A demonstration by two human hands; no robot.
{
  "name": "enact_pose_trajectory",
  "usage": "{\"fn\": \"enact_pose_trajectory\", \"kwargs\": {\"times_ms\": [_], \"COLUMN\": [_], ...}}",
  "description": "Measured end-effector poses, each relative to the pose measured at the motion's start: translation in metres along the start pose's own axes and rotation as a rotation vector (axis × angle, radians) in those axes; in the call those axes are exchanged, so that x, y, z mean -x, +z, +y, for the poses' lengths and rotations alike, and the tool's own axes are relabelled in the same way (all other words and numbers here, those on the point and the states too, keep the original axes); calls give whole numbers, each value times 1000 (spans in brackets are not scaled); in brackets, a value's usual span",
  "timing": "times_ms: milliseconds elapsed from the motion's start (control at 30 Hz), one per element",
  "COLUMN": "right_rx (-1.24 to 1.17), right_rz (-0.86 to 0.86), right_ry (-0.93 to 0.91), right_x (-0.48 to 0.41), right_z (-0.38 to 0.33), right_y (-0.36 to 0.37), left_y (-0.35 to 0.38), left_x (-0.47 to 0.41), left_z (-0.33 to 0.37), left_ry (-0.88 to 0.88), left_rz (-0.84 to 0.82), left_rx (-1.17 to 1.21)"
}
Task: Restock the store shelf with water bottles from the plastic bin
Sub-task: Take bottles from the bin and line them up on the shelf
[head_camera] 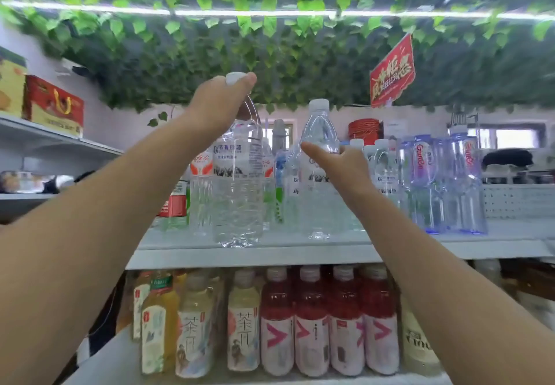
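Shelf of water bottles sits under green vines and light strip.

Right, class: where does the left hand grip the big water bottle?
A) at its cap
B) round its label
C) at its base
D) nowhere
A: the left hand curls over the white cap of the big water bottle, above its label.

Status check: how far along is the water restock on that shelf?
Done: water bottles already stand at the back of the shelf. In hand: the left hand grips the big bottle by its top, the right hand holds the small bottle; both are at the shelf's front edge, bases seemingly down. To do: releasing them; the bin is out of view, so remaining stock is unknown.
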State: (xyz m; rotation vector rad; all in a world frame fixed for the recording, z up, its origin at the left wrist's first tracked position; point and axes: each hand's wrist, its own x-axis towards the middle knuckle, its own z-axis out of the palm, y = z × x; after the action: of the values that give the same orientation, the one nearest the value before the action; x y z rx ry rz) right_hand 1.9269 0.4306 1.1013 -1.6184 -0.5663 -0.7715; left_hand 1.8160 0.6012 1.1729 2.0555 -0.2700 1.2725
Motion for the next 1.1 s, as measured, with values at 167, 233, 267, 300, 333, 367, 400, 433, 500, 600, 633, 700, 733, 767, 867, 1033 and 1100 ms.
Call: {"fn": "enact_pose_trajectory", "kwargs": {"times_ms": [167,233,267,300,333,367,400,433,500,600,633,700,733,767,867,1033,1100], "right_rx": [84,92,106,122,138,146,159,179,200,240,251,261,271,285,294,321,296], "right_rz": [88,124,135,133,113,77,37,-6,-123,-242,-248,-224,-219,-223,-228,-236,-236], "right_ry": [76,111,122,122,110,104,92,87,99,114,93,74,79,75,64,109,116], "right_x": [-15,-18,-22,-24,-26,-25,-23,-20,-12,-1,2,2,0,0,-4,-7,-6], "right_z": [32,42,46,50,52,55,59,64,74,90,91,95,97,97,100,100,100], "right_y": [39,45,48,50,52,52,51,48,37,22,21,22,25,28,34,37,37], "left_y": [0,4,6,8,11,13,15,16,20,27,29,33,35,37,43,49,50], "left_x": [-33,-39,-41,-44,-46,-46,-45,-45,-43,-40,-39,-38,-37,-37,-37,-35,-34], "left_z": [-39,-45,-49,-53,-56,-59,-60,-61,-61,-57,-55,-49,-46,-45,-42,-38,-37], "left_ry": [13,8,14,22,27,20,9,4,-4,-6,-8,-15,-20,-23,-23,-25,-23], "left_rz": [-65,-63,-62,-59,-54,-44,-29,-14,7,21,25,45,53,55,50,54,46], "left_rx": [84,104,115,123,127,126,124,122,114,90,84,84,86,86,90,95,97]}}
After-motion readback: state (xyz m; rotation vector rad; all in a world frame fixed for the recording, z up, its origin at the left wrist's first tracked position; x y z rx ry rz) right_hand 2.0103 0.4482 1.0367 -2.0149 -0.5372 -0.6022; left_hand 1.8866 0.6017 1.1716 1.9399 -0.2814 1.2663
